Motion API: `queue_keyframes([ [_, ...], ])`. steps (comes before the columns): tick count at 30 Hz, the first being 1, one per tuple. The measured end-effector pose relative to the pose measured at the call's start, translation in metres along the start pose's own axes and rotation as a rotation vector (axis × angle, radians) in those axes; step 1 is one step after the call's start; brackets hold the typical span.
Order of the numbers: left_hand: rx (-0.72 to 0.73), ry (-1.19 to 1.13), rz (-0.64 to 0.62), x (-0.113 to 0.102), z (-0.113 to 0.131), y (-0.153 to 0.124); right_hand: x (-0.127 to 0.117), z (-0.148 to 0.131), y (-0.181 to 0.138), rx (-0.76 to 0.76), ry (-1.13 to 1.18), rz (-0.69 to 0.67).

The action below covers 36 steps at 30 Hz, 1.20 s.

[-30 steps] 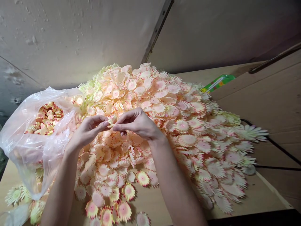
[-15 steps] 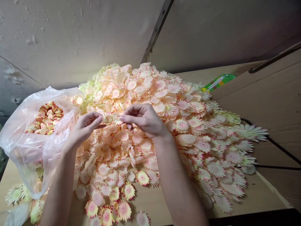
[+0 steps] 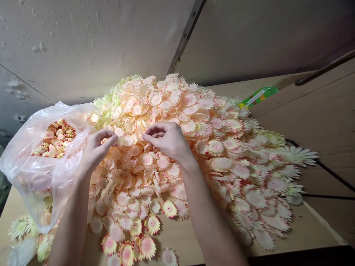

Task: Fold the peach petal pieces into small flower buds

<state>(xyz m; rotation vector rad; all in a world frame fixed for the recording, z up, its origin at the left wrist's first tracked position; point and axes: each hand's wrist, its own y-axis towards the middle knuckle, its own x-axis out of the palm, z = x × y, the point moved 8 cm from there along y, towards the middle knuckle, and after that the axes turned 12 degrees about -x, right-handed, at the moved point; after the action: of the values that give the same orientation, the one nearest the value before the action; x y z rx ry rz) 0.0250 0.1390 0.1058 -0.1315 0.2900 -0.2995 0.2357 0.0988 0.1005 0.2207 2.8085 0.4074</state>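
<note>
The head view shows, at the near edge of a pale wooden tabletop (image 3: 180, 236), loose round yellow-rimmed, pink-centred artificial flower discs (image 3: 148, 247). At the near left are a small clear plastic bag (image 3: 22, 253) and a few pale green, many-petalled flower pieces (image 3: 18, 229). Farther in, a translucent white plastic bag (image 3: 65, 177) opens on red-tipped cream flower pieces (image 3: 55, 142).

Just right of that opening, the left hand (image 3: 98, 147) is curled, thumb drawn toward the fingers; a red-edged bit shows behind them, but whether it is held cannot be told. The right hand (image 3: 169, 140) has thumb and forefinger tips close together; whether a disc is between them is unclear. Both are over the broad heap of pale pink and cream scalloped flower discs (image 3: 241, 171), with one whitish disc (image 3: 127, 140) showing in the gap between them.

The hands have just parted with nothing visibly bridging them, so their joint handling seems finished or paused. A second ago the fingertips met around a disc; the heap and white bag look unchanged.

Beyond the heap lies a green plastic packet (image 3: 262, 96), backed by a scuffed grey wall (image 3: 124, 40).
</note>
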Motion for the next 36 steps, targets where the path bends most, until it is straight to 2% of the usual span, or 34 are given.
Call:
queue_keyframes([
  [4,-0.017,-0.052,-0.106,0.011,0.003,-0.003,0.0,-0.004,0.001,-0.075,-0.005,0.033],
  [8,-0.001,-0.116,-0.167,0.016,0.006,-0.005,0.017,-0.004,-0.004,0.028,0.153,-0.086],
  [10,0.013,-0.095,-0.178,0.016,0.007,-0.006,0.023,-0.006,-0.005,0.029,0.17,-0.111],
  [11,0.019,-0.073,-0.178,0.016,0.008,-0.006,0.02,-0.007,-0.004,-0.004,0.132,-0.072],
  [15,0.042,-0.001,-0.15,0.013,0.01,-0.008,-0.018,-0.017,-0.003,-0.151,-0.21,0.264],
  [17,0.036,0.022,-0.131,0.013,0.01,-0.008,-0.029,-0.022,-0.004,-0.18,-0.321,0.339],
  [18,0.025,0.035,-0.123,0.013,0.009,-0.008,-0.029,-0.024,-0.004,-0.191,-0.329,0.331],
  [20,0.001,0.047,-0.113,0.016,0.006,-0.007,-0.02,-0.028,-0.002,-0.21,-0.275,0.243],
  [22,-0.009,0.035,-0.125,0.019,0.004,-0.006,-0.003,-0.029,-0.001,-0.201,-0.174,0.095],
  [25,0.005,-0.03,-0.199,0.028,0.003,-0.005,0.029,-0.025,-0.004,-0.133,0.049,-0.149],
  [27,0.007,-0.089,-0.246,0.032,0.003,-0.006,0.042,-0.022,-0.007,-0.082,0.224,-0.242],
  [31,-0.005,-0.206,-0.305,0.036,0.004,-0.009,0.045,-0.02,-0.008,-0.02,0.411,-0.284],
  [36,-0.018,-0.276,-0.355,0.038,0.001,-0.009,0.04,-0.024,-0.009,0.018,0.437,-0.326],
])
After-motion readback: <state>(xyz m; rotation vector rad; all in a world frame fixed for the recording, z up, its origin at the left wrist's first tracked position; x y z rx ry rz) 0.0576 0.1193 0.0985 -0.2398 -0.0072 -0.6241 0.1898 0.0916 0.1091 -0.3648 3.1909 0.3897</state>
